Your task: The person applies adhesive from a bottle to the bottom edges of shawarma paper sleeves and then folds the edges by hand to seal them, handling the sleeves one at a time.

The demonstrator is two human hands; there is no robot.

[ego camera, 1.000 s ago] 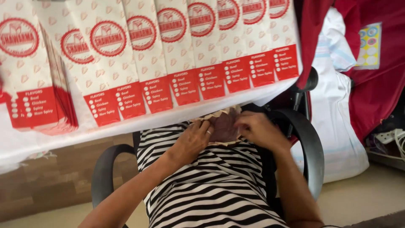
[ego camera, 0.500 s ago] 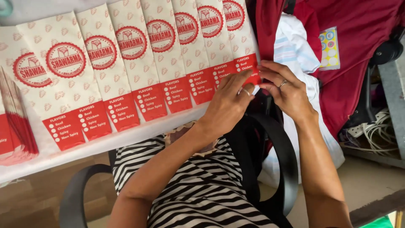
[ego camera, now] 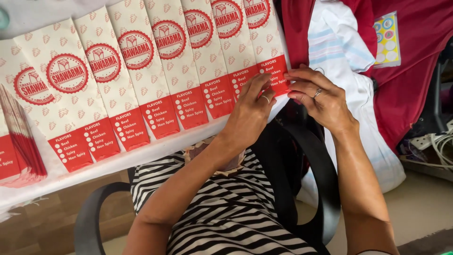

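Observation:
A row of several white paper bags with round red emblems and red bottom bands lies overlapped along the white table edge (ego camera: 155,153). My left hand (ego camera: 250,111) and my right hand (ego camera: 321,99) meet at the red band of the rightmost paper bag (ego camera: 276,71). The left fingers lie over the band, thumb at the table edge. My right fingertips pinch the band's right corner. Each hand wears a ring. Whether anything small sits between the fingertips is hidden.
A stack of the same bags (ego camera: 21,141) stands on edge at the far left. A sheet of round coloured stickers (ego camera: 388,40) rests on red cloth (ego camera: 415,85) to the right, beside white cloth (ego camera: 339,52). I sit in a black armchair (ego camera: 89,222). Cables (ego camera: 436,146) lie far right.
Both hands rose from my lap to the rightmost bag's red band, and the view moved in closer to the table.

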